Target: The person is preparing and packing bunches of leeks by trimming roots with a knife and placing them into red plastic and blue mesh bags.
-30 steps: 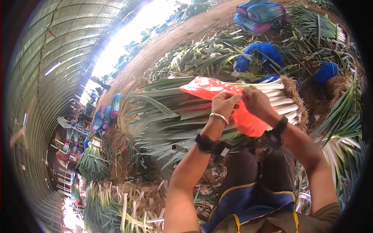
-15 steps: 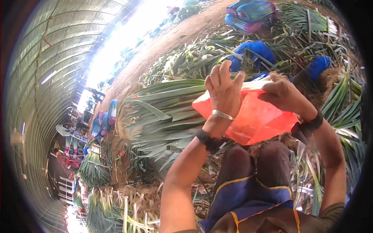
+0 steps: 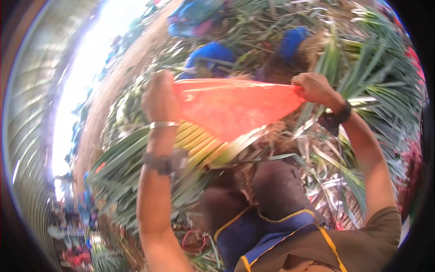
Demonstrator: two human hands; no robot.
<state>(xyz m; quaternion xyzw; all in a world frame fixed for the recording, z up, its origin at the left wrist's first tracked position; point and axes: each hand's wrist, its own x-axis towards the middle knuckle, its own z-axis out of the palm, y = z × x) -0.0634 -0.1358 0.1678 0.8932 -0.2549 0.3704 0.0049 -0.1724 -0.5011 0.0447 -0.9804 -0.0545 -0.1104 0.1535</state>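
A thin orange-red plastic sheet [image 3: 231,106] is pulled taut between my hands, its upper edge nearly straight and its lower edge sagging to a point. My left hand [image 3: 161,97], blurred by motion, is closed on the left end. The right hand [image 3: 313,89] pinches the narrow right corner in a fist. Beneath the sheet lies a large bundle of leeks [image 3: 199,144], its green leaves fanning left and its pale stems partly covered. Brown roots [image 3: 276,136] show below the sheet's right part, above my knees.
Loose leeks [image 3: 376,95] heap up on the right. Blue bundles [image 3: 210,56] lie beyond the sheet, with another blue-wrapped piece [image 3: 293,41] farther right. A bare dirt strip [image 3: 108,90] runs along the left beside the arched tunnel wall [image 3: 31,104]. A red ring-shaped item [image 3: 195,240] lies near my left forearm.
My hands have moved apart, and the sheet, loosely bunched over the leeks before, is now stretched wide between them. The whole view has shifted toward the right.
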